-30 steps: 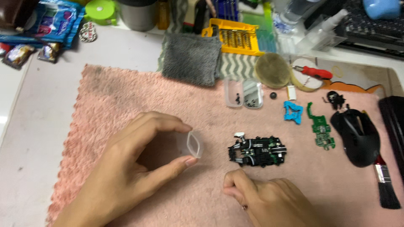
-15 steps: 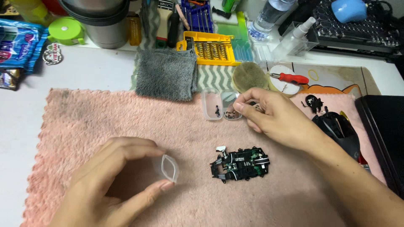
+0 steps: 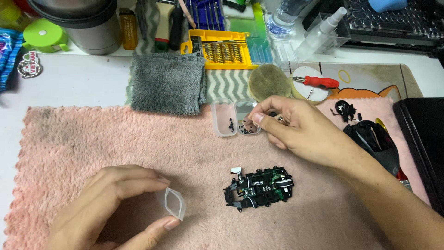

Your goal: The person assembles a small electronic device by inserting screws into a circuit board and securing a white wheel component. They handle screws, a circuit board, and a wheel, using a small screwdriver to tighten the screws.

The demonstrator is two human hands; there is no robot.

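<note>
Left hand [image 3: 108, 208] is pinching a small clear plastic bag [image 3: 172, 203] open, near-left on the pink towel [image 3: 92, 143]: light, flimsy, slippery, best held by the rim. Right hand [image 3: 296, 129] is pinching something tiny at the clear screw tray [image 3: 224, 118]. Mouse circuit board [image 3: 259, 187] is sitting between; open towel left.

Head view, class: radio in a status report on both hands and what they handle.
Left hand pinches small clear bag open. Right hand fingertips at clear screw tray. Black circuit board lies untouched between them.
</note>
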